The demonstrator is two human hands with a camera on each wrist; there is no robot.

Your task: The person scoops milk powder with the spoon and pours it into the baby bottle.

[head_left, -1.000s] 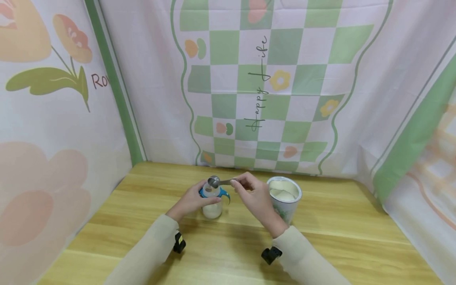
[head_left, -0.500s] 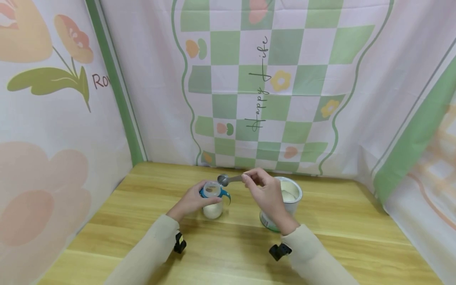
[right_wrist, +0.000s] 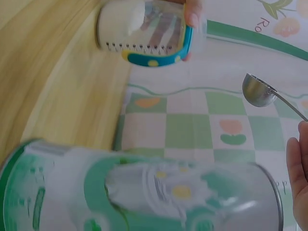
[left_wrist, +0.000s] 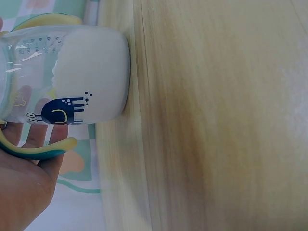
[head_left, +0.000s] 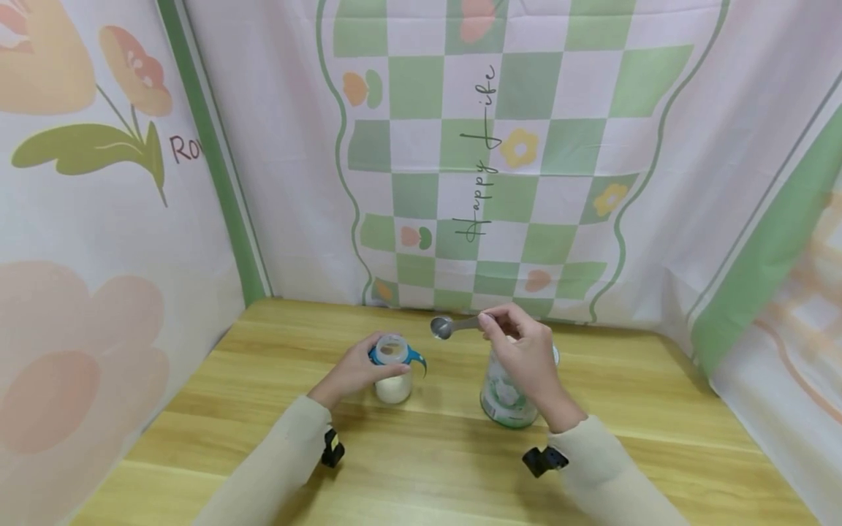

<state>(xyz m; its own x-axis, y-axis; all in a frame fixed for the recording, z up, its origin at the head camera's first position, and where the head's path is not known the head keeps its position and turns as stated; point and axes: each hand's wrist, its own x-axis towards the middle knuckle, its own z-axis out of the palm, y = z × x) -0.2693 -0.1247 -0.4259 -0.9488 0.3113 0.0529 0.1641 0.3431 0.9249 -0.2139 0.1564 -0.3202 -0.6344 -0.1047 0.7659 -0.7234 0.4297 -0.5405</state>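
My left hand [head_left: 358, 371] grips a clear baby bottle [head_left: 392, 387] with blue handles around its neck. The bottle stands upright and uncapped on the table, and in the left wrist view pale powder [left_wrist: 94, 72] fills roughly its lower half. Between thumb and fingers, my right hand [head_left: 522, 354] pinches the handle of a metal measuring spoon [head_left: 442, 327]. The spoon's bowl hangs in the air between the bottle and a tall white-and-green can [head_left: 506, 398]. That hand overlaps the can's mouth in the head view, hiding most of it.
The wooden table [head_left: 421, 460] ends at a checkered fabric backdrop [head_left: 487, 190]. More printed fabric [head_left: 112, 241] hangs along the left and right sides. A black wrist camera is strapped on each sleeve.
My right hand has carried the measuring spoon from over the bottle's mouth to the right, and it now covers the can's top. The left hand and bottle have stayed in place.
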